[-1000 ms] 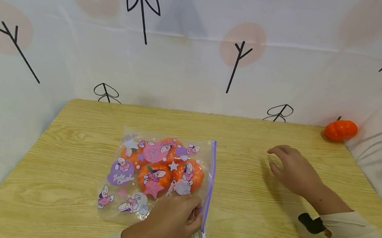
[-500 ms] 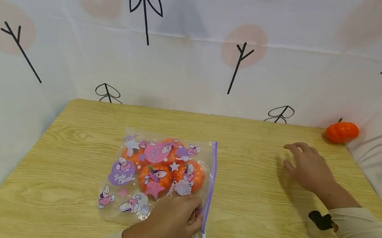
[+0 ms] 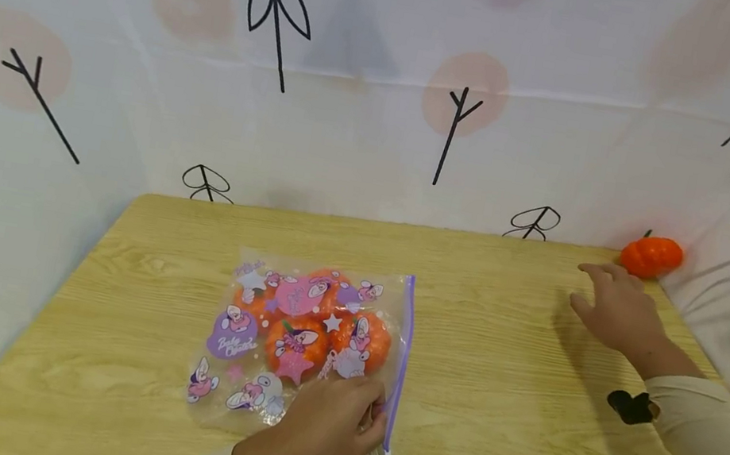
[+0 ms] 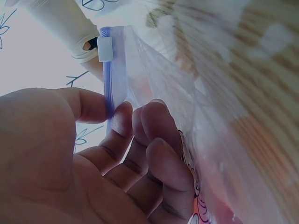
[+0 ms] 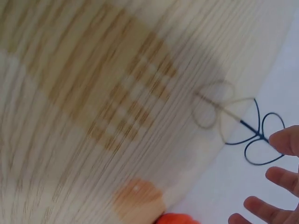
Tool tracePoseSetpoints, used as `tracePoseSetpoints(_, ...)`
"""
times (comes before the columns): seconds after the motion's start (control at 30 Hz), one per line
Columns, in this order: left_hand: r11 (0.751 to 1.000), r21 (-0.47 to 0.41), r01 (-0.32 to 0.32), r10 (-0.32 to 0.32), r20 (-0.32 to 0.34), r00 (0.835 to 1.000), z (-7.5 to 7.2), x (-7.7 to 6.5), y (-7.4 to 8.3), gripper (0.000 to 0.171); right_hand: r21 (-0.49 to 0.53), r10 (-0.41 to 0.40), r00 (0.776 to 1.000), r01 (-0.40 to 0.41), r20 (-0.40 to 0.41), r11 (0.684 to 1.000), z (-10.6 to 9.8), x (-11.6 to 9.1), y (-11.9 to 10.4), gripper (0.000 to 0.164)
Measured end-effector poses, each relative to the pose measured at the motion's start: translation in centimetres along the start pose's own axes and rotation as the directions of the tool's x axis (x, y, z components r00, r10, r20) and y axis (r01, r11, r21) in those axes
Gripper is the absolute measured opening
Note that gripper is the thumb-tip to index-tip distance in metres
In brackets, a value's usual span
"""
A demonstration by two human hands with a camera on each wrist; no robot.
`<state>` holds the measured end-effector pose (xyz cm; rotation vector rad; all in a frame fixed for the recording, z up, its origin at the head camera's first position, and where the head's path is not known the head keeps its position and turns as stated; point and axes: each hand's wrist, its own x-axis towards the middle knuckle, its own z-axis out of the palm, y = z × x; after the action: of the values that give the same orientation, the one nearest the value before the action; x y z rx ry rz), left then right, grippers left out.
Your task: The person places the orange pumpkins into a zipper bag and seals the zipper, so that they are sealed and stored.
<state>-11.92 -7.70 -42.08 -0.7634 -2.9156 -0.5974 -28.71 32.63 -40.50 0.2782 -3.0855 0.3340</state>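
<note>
A clear zip bag (image 3: 236, 391) printed with pink and purple cartoon figures lies flat on the table, with several orange toy pumpkins (image 3: 296, 343) inside. My left hand (image 3: 332, 423) pinches its purple zip edge (image 4: 108, 84) between thumb and index finger, close to the white slider (image 4: 105, 49). Over the right part of the table, my right hand (image 3: 622, 311) hovers with loosely spread fingers and nothing in them. Just beyond it sits a single orange pumpkin (image 3: 651, 257) at the far right corner; in the right wrist view only the top of that pumpkin (image 5: 177, 219) shows.
The wood-grain table (image 3: 470, 422) meets a white cloth backdrop (image 3: 350, 144) with flower and twig drawings at the back. The same cloth rises along the left and right sides. The right hand's shadow falls on the tabletop.
My right hand has moved right and away from me, nearer the lone pumpkin. My left hand and the bag have stayed in place.
</note>
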Motion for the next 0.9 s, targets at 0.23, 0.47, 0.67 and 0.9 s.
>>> tracePoseSetpoints(0.23,1.000,-0.006,0.002,-0.002,0.005,1.000,0.0,0.0,-0.1,0.011,0.012,0.041,0.999,-0.040,-0.029,0.999,-0.2,0.6,1.7,0.057)
tracePoseSetpoints(0.47,1.000,-0.013,0.011,-0.011,0.016,1.000,-0.1,-0.1,-0.1,0.013,0.041,0.133,0.991,-0.133,0.010,0.990,-1.0,0.7,3.9,0.064)
tracePoseSetpoints(0.67,1.000,-0.006,0.015,-0.015,0.029,0.999,-0.1,-0.1,-0.2,0.013,0.040,0.184,0.981,-0.186,0.057,0.982,-1.6,1.3,5.9,0.076)
tracePoseSetpoints(0.9,1.000,-0.006,0.015,-0.015,0.042,0.999,0.1,-0.1,-0.3,0.012,0.026,0.197,0.979,-0.198,0.051,0.980,-2.4,2.2,6.7,0.083)
